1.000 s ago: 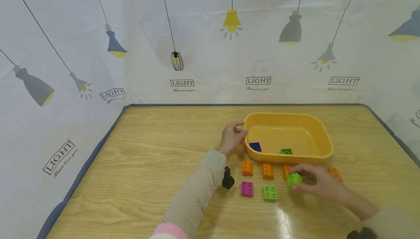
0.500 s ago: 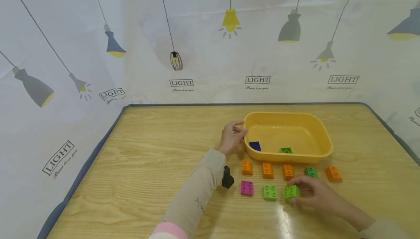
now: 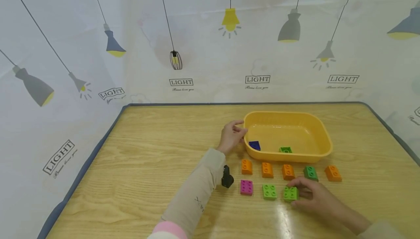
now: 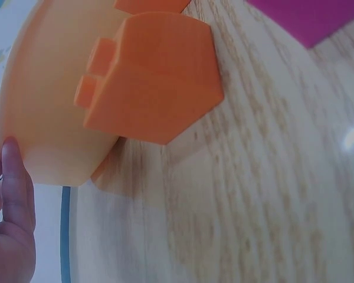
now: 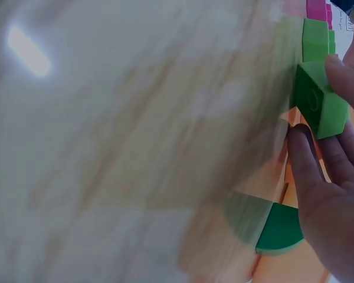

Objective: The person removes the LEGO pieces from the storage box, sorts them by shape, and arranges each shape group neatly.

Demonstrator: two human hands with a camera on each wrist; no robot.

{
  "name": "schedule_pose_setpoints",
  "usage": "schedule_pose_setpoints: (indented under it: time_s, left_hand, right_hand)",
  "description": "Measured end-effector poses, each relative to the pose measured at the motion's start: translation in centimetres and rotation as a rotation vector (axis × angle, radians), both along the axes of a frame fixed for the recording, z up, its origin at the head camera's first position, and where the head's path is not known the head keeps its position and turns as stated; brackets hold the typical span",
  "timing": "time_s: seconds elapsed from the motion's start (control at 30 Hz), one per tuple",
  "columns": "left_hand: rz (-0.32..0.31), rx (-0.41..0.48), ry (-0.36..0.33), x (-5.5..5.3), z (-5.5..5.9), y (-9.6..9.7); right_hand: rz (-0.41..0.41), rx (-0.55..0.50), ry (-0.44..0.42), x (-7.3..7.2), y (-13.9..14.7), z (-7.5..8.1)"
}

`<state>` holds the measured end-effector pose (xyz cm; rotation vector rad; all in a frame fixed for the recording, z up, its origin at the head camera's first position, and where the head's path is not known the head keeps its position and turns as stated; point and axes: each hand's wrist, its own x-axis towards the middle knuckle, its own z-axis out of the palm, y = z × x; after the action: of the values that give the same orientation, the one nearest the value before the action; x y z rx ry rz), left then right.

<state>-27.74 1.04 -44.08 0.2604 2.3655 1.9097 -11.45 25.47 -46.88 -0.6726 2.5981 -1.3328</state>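
A yellow tray (image 3: 269, 155) stands at the back right; my left hand (image 3: 231, 136) touches its left end, one straight finger (image 4: 15, 183) against the outer wall. My right hand (image 3: 315, 195) pinches a lime green toy brick (image 3: 290, 194) between thumb and fingers, close over the table. To its left lie another lime brick (image 3: 269, 192) and a magenta brick (image 3: 247, 187). Behind them runs a row of orange bricks (image 3: 267, 170) with rounded sides and one dark green brick (image 3: 310, 173). In the right wrist view the pinched brick (image 5: 318, 103) appears tilted.
Inside the tray lie a dark blue brick (image 3: 254, 145) and a green brick (image 3: 285, 150). A black wrist device (image 3: 227, 177) sits by the left sleeve. The wooden table (image 3: 157, 158) ends at a white lamp-patterned sheet (image 3: 210, 56) behind.
My right hand has carried the lime brick down toward the front, beside the other lime brick, uncovering the dark green and orange bricks behind. The left hand keeps its place at the tray.
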Motion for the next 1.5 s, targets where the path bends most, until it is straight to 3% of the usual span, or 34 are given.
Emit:
schedule_pose_setpoints:
  time_s: [0.13,0.5,0.9,1.33,1.5]
  left_hand:
    - [-0.001,0.001,0.002,0.0,-0.1,0.0]
    - [-0.004,0.027,-0.008,0.0,-0.1,0.0]
    - [0.005,0.015,-0.019,0.0,-0.1,0.1]
    - [0.006,0.018,-0.016,-0.1,-0.1,0.0]
    - [0.004,0.019,-0.015,-0.1,-0.2,0.0]
  right_hand:
    - [0.007,-0.009,0.043,0.1,0.0,-0.2]
    - [-0.048,0.052,-0.035,0.2,0.0,0.1]
    - [0.044,-0.024,0.109,0.2,0.8,-0.6]
    - [0.052,-0.057,0.111,0.2,0.8,-0.9]
    - [0.023,-0.013,0.129,0.1,0.8,-0.4]
